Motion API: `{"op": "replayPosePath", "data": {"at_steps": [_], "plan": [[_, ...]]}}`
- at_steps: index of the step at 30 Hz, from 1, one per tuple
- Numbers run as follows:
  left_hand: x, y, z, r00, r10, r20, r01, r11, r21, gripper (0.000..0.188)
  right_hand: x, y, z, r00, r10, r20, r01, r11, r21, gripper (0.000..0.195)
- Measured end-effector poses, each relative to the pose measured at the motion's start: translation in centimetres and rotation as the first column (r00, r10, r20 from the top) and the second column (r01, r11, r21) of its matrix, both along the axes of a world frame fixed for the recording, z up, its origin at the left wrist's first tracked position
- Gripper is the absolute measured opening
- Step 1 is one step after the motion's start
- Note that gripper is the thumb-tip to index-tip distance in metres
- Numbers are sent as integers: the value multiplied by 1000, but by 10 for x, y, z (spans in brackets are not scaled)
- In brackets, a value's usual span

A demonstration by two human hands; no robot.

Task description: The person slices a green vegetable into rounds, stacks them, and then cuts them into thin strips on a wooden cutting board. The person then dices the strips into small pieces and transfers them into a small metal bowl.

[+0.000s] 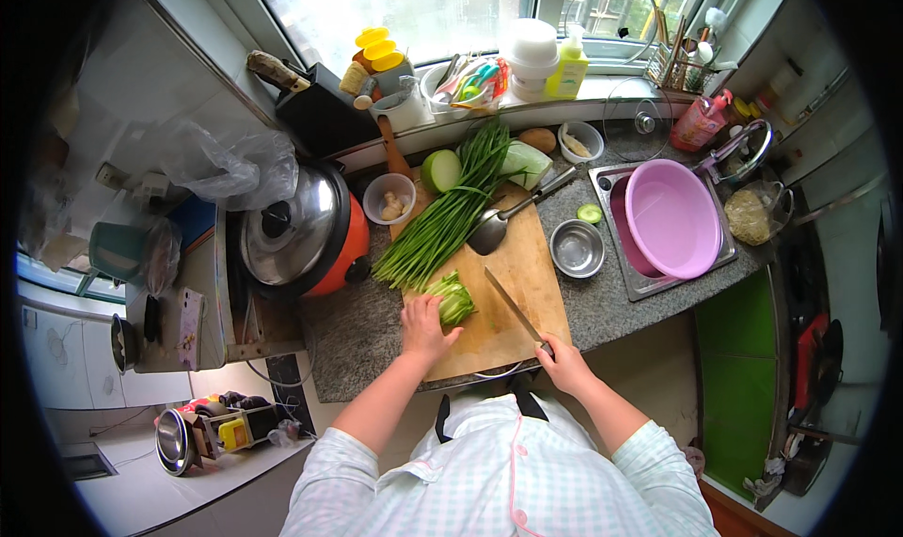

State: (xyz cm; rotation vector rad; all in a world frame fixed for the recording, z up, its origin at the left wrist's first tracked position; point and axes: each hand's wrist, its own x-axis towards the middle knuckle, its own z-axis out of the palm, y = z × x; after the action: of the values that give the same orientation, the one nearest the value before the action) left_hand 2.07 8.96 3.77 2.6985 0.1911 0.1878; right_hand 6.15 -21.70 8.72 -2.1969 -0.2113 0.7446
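My left hand (pixel 423 329) rests against a pile of cut green vegetable (pixel 452 298) on the wooden cutting board (pixel 504 346), fingers on its near left side. My right hand (pixel 563 362) grips the dark handle of a kitchen knife (pixel 515 306). Its blade points away from me and to the left across the board, apart from the pile. A long bunch of green chives (pixel 444 230) lies over the board's far left part. Beside the bunch is a metal ladle (pixel 488 232), its handle reaching past the board's right edge.
An orange electric cooker (pixel 331 248) stands left of the board. Right of it are a small metal bowl (pixel 577 248), a cut vegetable piece (pixel 589 213) and a sink (pixel 638 291) holding a pink basin (pixel 674 219). Behind lie a cut green gourd (pixel 441 171) and a plastic bowl (pixel 389 199) of garlic.
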Motion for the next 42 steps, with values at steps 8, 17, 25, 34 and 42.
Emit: {"op": "replayPosePath", "data": {"at_steps": [8,17,25,34,42], "plan": [[-8,-16,-27,998,69,-10,-69,997,42,70,-5,5,-10,1000,17,2,-17,1000,-7,40],[-11,-35,-18,989,73,-126,-73,997,4,68,-9,4,-25,996,19,84,-20,1000,14,38],[-15,-46,-28,986,40,-165,-46,998,-33,70,-8,3,-25,999,22,25,-22,1000,-3,38],[-13,-51,-27,989,47,-144,-55,997,-56,79,-4,3,-19,998,33,-49,-34,999,-26,43],[-16,-57,-20,970,87,-226,-113,988,-104,81,-2,3,-15,998,36,-54,-38,999,-37,42]]}}
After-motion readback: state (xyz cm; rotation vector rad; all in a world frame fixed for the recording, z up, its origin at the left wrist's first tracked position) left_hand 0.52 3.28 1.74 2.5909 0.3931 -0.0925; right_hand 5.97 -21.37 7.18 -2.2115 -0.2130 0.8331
